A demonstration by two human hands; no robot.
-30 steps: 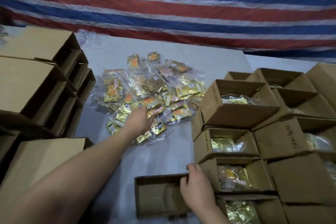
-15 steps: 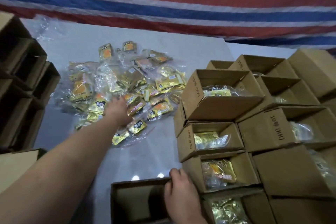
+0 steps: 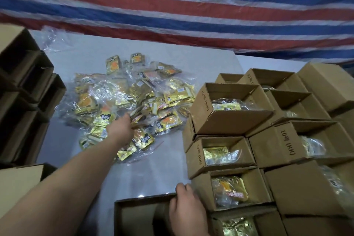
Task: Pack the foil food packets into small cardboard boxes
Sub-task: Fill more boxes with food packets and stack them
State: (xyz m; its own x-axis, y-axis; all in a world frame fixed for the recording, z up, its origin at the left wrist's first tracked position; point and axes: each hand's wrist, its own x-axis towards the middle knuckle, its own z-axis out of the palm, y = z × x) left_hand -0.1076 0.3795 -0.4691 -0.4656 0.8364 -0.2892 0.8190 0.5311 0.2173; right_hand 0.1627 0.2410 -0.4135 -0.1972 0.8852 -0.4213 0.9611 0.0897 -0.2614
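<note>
Reaching across the white table (image 3: 92,59), the left hand (image 3: 121,127) is stretched out into the near edge of the pile of foil packets (image 3: 132,97). Its fingers are buried among the packets and clear wrap, so whether they are spread or pinching anything cannot be told. The packets are heaped loosely in the middle of the table, gold and orange, many of them wrapped in crinkled clear plastic.

The right hand (image 3: 186,210) is laid on the far right corner of an open empty box (image 3: 138,216) at the bottom of the view. Its fingers are curled over the rim of that box and kept close together, with the thumb at the top.

Just to the right of that hand, filled boxes (image 3: 226,159) are stacked in rows with their open mouths turned upward, and a packet is seen inside each of the nearest ones. Printed marks are carried on their side walls.

Along the left edge, empty boxes (image 3: 28,90) are piled with their dark openings facing the table. A striped tarp (image 3: 191,5) in red, white and blue is hung behind the table.
</note>
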